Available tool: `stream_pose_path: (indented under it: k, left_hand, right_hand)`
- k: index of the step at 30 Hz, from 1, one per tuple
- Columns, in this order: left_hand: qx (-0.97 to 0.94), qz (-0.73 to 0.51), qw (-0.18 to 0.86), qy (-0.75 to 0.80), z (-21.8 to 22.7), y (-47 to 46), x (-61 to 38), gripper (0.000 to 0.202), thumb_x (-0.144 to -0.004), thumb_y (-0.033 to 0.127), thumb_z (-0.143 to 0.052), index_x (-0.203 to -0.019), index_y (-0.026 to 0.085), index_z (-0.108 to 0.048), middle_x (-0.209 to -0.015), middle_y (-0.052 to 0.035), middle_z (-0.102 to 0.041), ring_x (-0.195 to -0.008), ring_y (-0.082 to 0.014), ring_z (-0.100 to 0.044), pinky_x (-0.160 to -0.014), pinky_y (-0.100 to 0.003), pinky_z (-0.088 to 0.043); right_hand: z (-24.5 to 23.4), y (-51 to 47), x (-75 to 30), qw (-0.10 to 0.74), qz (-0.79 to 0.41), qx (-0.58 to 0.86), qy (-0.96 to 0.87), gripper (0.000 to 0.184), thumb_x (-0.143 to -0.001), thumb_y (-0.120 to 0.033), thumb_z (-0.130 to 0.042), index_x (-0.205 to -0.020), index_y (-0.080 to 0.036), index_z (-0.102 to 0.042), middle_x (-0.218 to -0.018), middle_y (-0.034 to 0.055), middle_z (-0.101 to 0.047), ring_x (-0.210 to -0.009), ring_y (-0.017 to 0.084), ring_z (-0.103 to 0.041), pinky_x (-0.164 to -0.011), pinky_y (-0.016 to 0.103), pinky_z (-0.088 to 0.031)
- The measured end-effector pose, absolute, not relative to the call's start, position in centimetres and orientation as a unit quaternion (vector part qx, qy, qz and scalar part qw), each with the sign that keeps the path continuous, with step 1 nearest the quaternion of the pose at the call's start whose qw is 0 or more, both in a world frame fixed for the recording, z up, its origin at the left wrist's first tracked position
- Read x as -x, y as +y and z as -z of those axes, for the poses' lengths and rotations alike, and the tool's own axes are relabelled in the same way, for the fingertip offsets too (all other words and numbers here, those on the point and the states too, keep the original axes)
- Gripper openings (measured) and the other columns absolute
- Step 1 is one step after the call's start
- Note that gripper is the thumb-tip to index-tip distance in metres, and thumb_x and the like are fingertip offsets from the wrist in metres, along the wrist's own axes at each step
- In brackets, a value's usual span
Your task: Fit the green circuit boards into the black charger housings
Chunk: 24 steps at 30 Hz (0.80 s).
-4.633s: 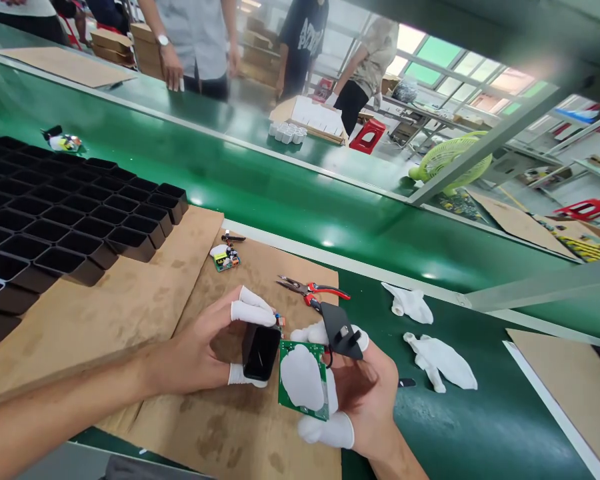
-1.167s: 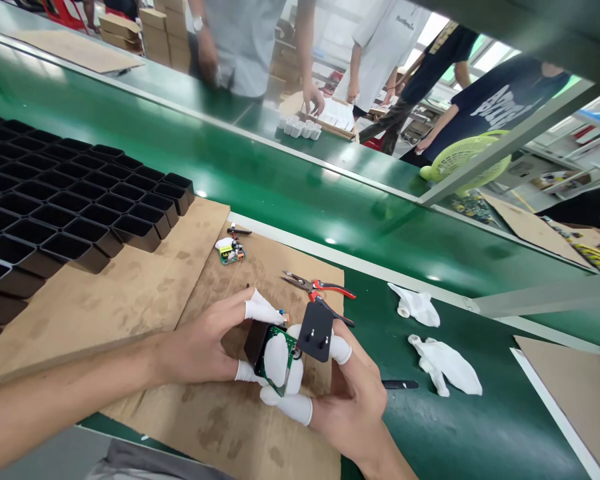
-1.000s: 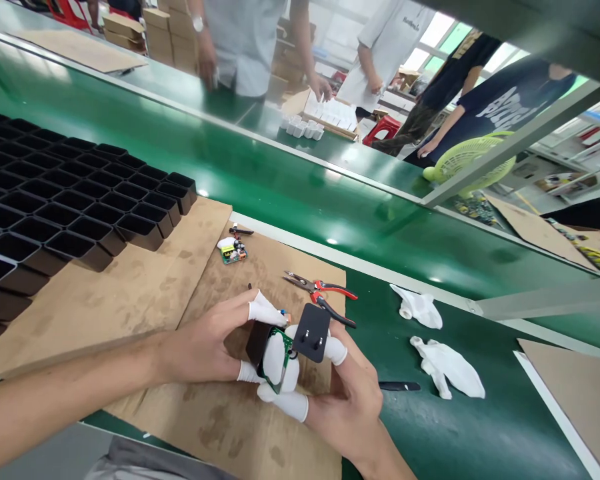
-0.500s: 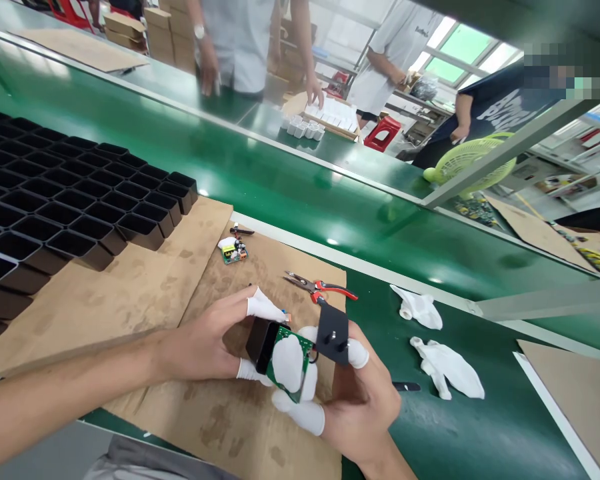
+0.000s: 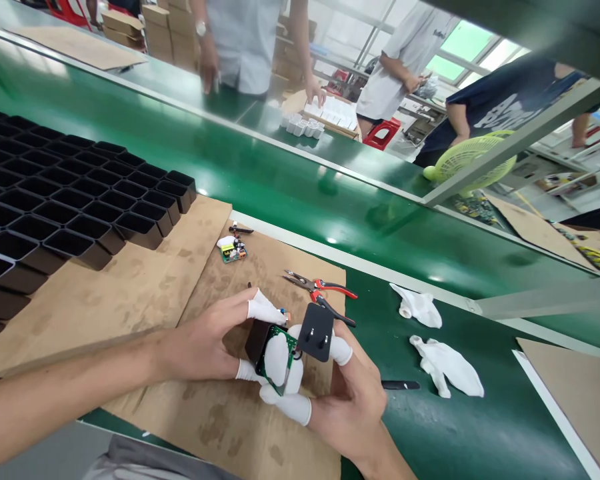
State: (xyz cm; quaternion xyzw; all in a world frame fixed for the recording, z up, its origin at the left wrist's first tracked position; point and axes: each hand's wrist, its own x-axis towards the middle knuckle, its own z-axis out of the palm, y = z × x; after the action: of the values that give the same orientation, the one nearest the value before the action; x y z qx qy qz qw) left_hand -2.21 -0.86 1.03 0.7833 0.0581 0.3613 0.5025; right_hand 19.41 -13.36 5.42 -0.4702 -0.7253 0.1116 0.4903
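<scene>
- Plainly, left hand (image 5: pixel 200 347) pinches a glossy black housing (image 5: pixel 257 340) between capped fingertips.
- Right hand (image 5: pixel 347 397) grips a green circuit board (image 5: pixel 280 357) and flat plug plate (image 5: pixel 316 332) (both touching the housing).
- Red-handled pliers (image 5: pixel 320 290) lie just beyond; bare cardboard (image 5: pixel 130 293) spreads leftward.

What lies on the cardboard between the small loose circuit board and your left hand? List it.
In the head view, only bare stained cardboard lies between the small circuit board and the left hand, apart from one tiny dark speck.

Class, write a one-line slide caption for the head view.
Left hand holds a black case while right hand fits a green board and plug cover.
</scene>
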Motion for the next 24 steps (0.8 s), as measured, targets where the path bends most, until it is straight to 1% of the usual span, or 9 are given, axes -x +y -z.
stream_pose_path:
  k: [5, 8, 12, 18, 22, 24]
  left_hand:
    - [-0.783, -0.361, 0.503, 0.056, -0.85, -0.86, 2.15, 0.068, -0.092, 0.027, -0.099, -0.152, 0.029, -0.066, -0.130, -0.0086, -0.074, -0.115, -0.0257, -0.074, -0.103, -0.037, -0.063]
    - [-0.786, -0.359, 0.500, 0.055, -0.71, -0.89, 2.13, 0.069, -0.092, 0.027, -0.099, -0.152, 0.029, -0.066, -0.129, -0.0089, -0.074, -0.113, -0.0266, -0.075, -0.101, -0.038, -0.064]
    - [-0.782, -0.359, 0.506, 0.062, -0.66, -0.88, 2.18, 0.071, -0.091, 0.026, -0.100, -0.152, 0.030, -0.066, -0.127, -0.0075, -0.073, -0.112, -0.0256, -0.074, -0.100, -0.037, -0.063]
    - [-0.778, -0.355, 0.516, 0.048, -0.80, -0.76, 2.09, 0.070, -0.092, 0.024, -0.098, -0.153, 0.030, -0.066, -0.132, -0.0091, -0.073, -0.114, -0.0258, -0.074, -0.103, -0.038, -0.063]
    - [-0.774, -0.358, 0.520, 0.050, -0.81, -0.81, 1.97, 0.067, -0.089, 0.020, -0.098, -0.148, 0.029, -0.069, -0.122, -0.0075, -0.074, -0.109, -0.0252, -0.074, -0.096, -0.036, -0.063]
    - [-0.774, -0.349, 0.525, 0.061, -0.76, -0.87, 1.92, 0.064, -0.088, 0.018, -0.098, -0.145, 0.026, -0.071, -0.119, -0.0072, -0.074, -0.105, -0.0253, -0.074, -0.093, -0.037, -0.064]
  right_hand:
    - [-5.65, -13.28, -19.21, 0.460, -0.081, 0.489, -0.737, 0.048, -0.090, -0.028, -0.099, -0.129, -0.020, -0.071, -0.108, 0.0076, -0.076, -0.094, 0.025, -0.077, -0.080, 0.034, -0.065]
    - [-5.67, -13.28, -19.08, 0.458, -0.074, 0.493, -0.736, 0.047, -0.092, -0.030, -0.098, -0.129, -0.020, -0.071, -0.107, 0.0077, -0.076, -0.095, 0.026, -0.077, -0.078, 0.034, -0.064]
    - [-5.43, -13.36, -19.08, 0.465, -0.084, 0.496, -0.728, 0.050, -0.091, -0.028, -0.098, -0.132, -0.020, -0.071, -0.111, 0.0081, -0.076, -0.095, 0.025, -0.077, -0.078, 0.034, -0.064]
    - [-5.19, -13.35, -19.18, 0.453, -0.078, 0.494, -0.738, 0.048, -0.090, -0.026, -0.098, -0.130, -0.020, -0.071, -0.110, 0.0075, -0.075, -0.096, 0.025, -0.075, -0.081, 0.035, -0.063]
    - [-5.53, -13.23, -19.07, 0.439, -0.094, 0.512, -0.733, 0.050, -0.092, -0.030, -0.098, -0.133, -0.022, -0.072, -0.116, 0.0078, -0.074, -0.100, 0.025, -0.076, -0.087, 0.036, -0.065]
    - [-5.68, -13.15, -19.02, 0.433, -0.117, 0.521, -0.726, 0.049, -0.093, -0.032, -0.097, -0.135, -0.024, -0.072, -0.120, 0.0075, -0.073, -0.103, 0.025, -0.076, -0.091, 0.035, -0.065]
